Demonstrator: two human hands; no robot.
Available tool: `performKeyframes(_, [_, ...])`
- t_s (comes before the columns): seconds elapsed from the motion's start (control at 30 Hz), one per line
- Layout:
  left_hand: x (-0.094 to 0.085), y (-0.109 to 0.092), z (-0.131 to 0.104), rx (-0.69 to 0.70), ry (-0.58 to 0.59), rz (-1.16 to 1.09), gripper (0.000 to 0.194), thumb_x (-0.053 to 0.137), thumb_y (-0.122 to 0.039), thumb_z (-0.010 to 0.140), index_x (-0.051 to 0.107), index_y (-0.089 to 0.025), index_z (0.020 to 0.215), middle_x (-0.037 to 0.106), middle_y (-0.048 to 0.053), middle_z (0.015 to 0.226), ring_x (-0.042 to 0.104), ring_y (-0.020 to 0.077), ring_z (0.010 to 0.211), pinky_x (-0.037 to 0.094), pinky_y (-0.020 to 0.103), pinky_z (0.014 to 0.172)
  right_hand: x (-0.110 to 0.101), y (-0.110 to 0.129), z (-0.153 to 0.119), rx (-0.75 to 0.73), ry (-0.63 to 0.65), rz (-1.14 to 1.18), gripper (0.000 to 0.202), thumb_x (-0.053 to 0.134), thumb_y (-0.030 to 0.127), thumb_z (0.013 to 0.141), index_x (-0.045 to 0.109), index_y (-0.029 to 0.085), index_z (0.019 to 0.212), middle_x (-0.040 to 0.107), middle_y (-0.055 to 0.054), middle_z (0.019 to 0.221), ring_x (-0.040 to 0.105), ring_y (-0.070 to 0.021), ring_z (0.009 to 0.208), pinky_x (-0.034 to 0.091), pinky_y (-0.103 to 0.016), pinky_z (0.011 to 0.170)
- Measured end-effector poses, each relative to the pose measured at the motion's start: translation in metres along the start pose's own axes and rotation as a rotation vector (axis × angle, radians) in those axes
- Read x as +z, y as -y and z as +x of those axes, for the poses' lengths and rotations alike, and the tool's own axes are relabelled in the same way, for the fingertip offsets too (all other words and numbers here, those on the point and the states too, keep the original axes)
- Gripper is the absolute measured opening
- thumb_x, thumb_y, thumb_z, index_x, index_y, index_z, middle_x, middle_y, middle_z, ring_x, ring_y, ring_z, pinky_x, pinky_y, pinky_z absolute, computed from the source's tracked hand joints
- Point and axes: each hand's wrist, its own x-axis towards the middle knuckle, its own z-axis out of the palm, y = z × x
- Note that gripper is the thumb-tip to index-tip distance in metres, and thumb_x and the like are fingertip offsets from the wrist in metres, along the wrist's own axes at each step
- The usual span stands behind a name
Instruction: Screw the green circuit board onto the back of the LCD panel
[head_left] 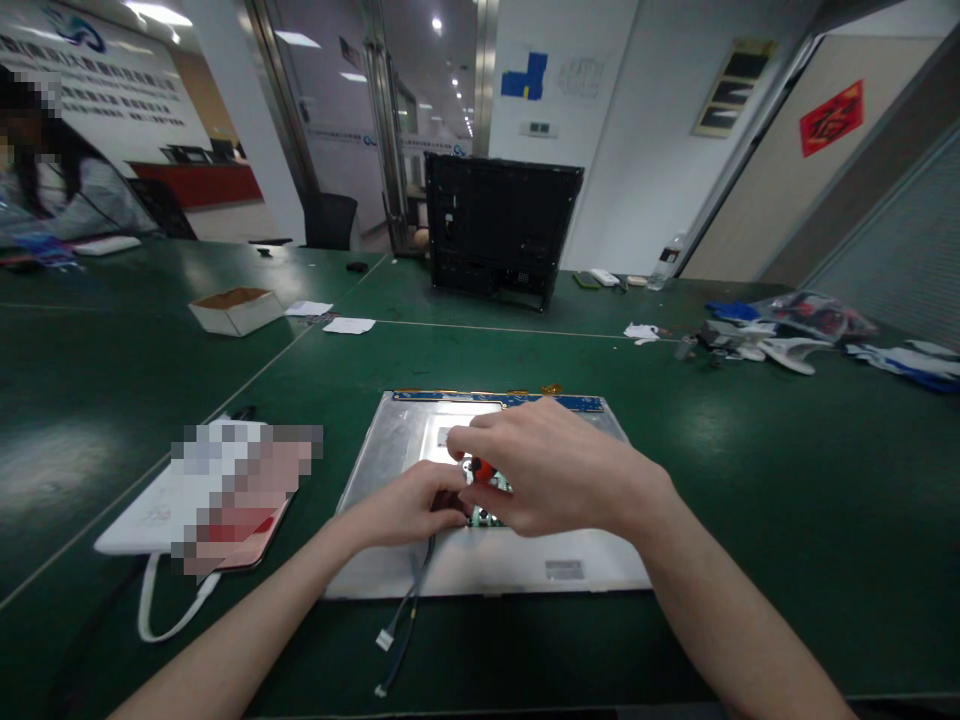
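Note:
A flat silver panel [375,470] lies on the green table, with a blue circuit strip [592,403] along its far edge. A small green circuit board [487,518] sits at its middle, mostly covered by my hands. My right hand [532,465] is closed around a red and black tool [482,470], probably a screwdriver, whose tip is hidden. Beside it, my left hand [420,500] has its fingers bent and pressed together at the board's left edge; what they hold, if anything, is hidden. Dark cables [415,600] with white plugs hang over the panel's near edge.
Left of the panel are a white device [142,515] with a cable and a pink phone [262,540]. Farther back stand an open box [236,312] and a black monitor housing [502,230]. Plastic bags [817,315] lie at right; a person [67,190] sits far left.

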Motion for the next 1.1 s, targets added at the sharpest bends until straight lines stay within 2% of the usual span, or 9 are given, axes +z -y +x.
performKeyframes(0.17, [-0.0007,-0.0025,-0.0010,-0.034,-0.004,-0.005,0.007,0.060,-0.022,0.080,0.064,-0.017,0.083,0.064,0.002,0.086,0.058,0.0189,0.082,0.045,0.027,0.068,-0.0021,0.0014,-0.0004,-0.007,0.022,0.031,0.009,0.051,0.022,0.084,0.053,0.018,0.091,0.063,-0.003,0.084,0.053,-0.0135,0.067,0.026,-0.026,0.052])
performKeyframes(0.3, [-0.0013,-0.0041,-0.0010,-0.055,0.013,-0.049,0.007,0.062,-0.020,0.079,0.063,-0.017,0.085,0.064,0.002,0.084,0.058,0.0176,0.078,0.045,0.027,0.067,0.0008,0.0014,0.0038,0.049,-0.015,-0.036,0.010,0.049,0.027,0.089,0.055,0.019,0.090,0.065,-0.003,0.080,0.054,-0.0136,0.066,0.024,-0.027,0.052])
performKeyframes(0.43, [-0.0012,-0.0051,-0.0005,-0.055,0.023,-0.082,0.012,0.061,-0.017,0.078,0.062,-0.017,0.090,0.064,0.001,0.082,0.058,0.0161,0.074,0.046,0.026,0.066,0.0036,0.0013,0.0056,0.110,-0.054,-0.120,0.015,0.050,0.031,0.088,0.057,0.018,0.082,0.064,-0.003,0.073,0.053,-0.0142,0.061,0.019,-0.028,0.050])
performKeyframes(0.63, [0.0004,-0.0017,-0.0011,-0.033,-0.007,-0.045,0.007,0.061,-0.021,0.080,0.062,-0.016,0.084,0.064,0.002,0.084,0.058,0.0178,0.079,0.046,0.028,0.069,0.0008,0.0016,0.0014,-0.016,-0.007,-0.021,0.010,0.054,0.025,0.082,0.055,0.017,0.087,0.064,-0.004,0.084,0.053,-0.0137,0.066,0.026,-0.027,0.051])
performKeyframes(0.73, [0.0002,-0.0019,-0.0011,-0.036,-0.003,-0.048,0.007,0.061,-0.023,0.080,0.063,-0.016,0.083,0.064,0.002,0.086,0.058,0.0183,0.081,0.046,0.028,0.069,0.0013,0.0010,0.0020,0.002,-0.005,-0.008,0.008,0.052,0.023,0.084,0.055,0.017,0.089,0.064,-0.004,0.084,0.053,-0.0133,0.067,0.026,-0.026,0.052])
performKeyframes(0.93, [-0.0009,-0.0037,-0.0013,-0.063,0.016,-0.090,0.012,0.061,-0.023,0.080,0.062,-0.018,0.090,0.064,0.001,0.084,0.058,0.0164,0.072,0.045,0.027,0.064,0.0039,-0.0002,0.0053,0.075,-0.046,-0.058,0.012,0.050,0.029,0.088,0.055,0.018,0.087,0.063,-0.002,0.073,0.050,-0.0121,0.059,0.022,-0.026,0.050])
performKeyframes(1.1, [0.0005,-0.0007,-0.0013,-0.019,-0.008,-0.056,0.008,0.061,-0.023,0.080,0.062,-0.016,0.083,0.063,0.002,0.082,0.057,0.0170,0.075,0.045,0.027,0.065,0.0004,0.0014,0.0029,0.010,0.001,-0.019,0.012,0.052,0.025,0.083,0.053,0.017,0.091,0.063,-0.005,0.084,0.051,-0.0129,0.064,0.023,-0.026,0.050])
